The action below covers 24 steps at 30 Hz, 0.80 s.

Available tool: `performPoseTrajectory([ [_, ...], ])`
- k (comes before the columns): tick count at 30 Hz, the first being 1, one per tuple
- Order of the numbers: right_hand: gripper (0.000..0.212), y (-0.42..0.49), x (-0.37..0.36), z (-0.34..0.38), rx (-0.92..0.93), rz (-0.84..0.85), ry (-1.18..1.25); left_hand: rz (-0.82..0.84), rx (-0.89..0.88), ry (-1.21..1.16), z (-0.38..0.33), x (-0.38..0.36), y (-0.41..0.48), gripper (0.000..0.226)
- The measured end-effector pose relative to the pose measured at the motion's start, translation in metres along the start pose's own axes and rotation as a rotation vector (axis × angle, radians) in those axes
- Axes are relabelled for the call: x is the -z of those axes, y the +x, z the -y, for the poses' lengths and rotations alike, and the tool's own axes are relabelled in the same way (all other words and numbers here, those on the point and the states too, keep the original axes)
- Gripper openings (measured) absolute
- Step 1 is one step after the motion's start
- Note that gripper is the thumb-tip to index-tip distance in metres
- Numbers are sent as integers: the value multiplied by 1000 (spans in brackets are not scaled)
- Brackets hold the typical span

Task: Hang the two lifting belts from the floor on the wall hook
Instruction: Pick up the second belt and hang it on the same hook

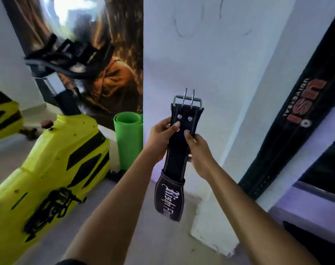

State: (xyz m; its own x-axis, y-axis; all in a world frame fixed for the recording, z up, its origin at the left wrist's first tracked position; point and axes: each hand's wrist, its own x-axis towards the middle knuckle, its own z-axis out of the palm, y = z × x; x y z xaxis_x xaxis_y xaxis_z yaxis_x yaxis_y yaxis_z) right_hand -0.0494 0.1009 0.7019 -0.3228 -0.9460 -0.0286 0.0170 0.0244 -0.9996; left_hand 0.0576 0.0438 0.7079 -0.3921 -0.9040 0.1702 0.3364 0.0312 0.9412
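Two bare forearms reach up from the bottom of the view, and both hands close on one black lifting belt held upright in front of a white wall. The left hand pinches the belt's left edge, thumb on the front just under the two rivets. The right hand wraps the right edge a little lower, thumb on the front face. The steel two-prong buckle stands at the top, prongs pointing up, and the lettered tail hangs folded below the hands.

A second black belt, printed USI, already hangs flat against the wall to the right; its top runs out of view. The wall hook itself is not visible, so its height cannot be told.

The likely trouble is at the buckle. If only a loose prong catches the hook rather than the frame, the belt could slip off and drop. Crowding the same hook might also nudge the hanging belt loose. The doubled tail may swing as the belt rises. To the left stand a yellow exercise bike and a rolled green mat, well clear.
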Motion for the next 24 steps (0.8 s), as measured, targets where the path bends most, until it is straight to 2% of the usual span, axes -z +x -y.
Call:
performPoseTrajectory([
  [4,13,-15,25,58,167,-170,15,47,-60,68,-42,-46,8,13],
  [9,13,-28,74,137,343,-308,92,181,-200,121,-85,-115,23,24],
  [12,14,-32,102,174,406,-409,137,296,-243,346,-78,-148,20,38],
  [14,13,-32,121,192,432,-467,123,321,-267,424,-72,-165,17,37],
  [16,10,-39,135,204,445,-454,119,295,-303,407,-76,-182,15,33],
  [19,23,-53,153,209,424,-395,129,307,-390,415,-95,-208,13,37],
  [21,16,-61,162,212,412,-389,131,329,-407,398,-104,-219,9,33],
  [24,9,-69,172,223,432,-467,181,388,-395,383,-102,-227,3,28],
])
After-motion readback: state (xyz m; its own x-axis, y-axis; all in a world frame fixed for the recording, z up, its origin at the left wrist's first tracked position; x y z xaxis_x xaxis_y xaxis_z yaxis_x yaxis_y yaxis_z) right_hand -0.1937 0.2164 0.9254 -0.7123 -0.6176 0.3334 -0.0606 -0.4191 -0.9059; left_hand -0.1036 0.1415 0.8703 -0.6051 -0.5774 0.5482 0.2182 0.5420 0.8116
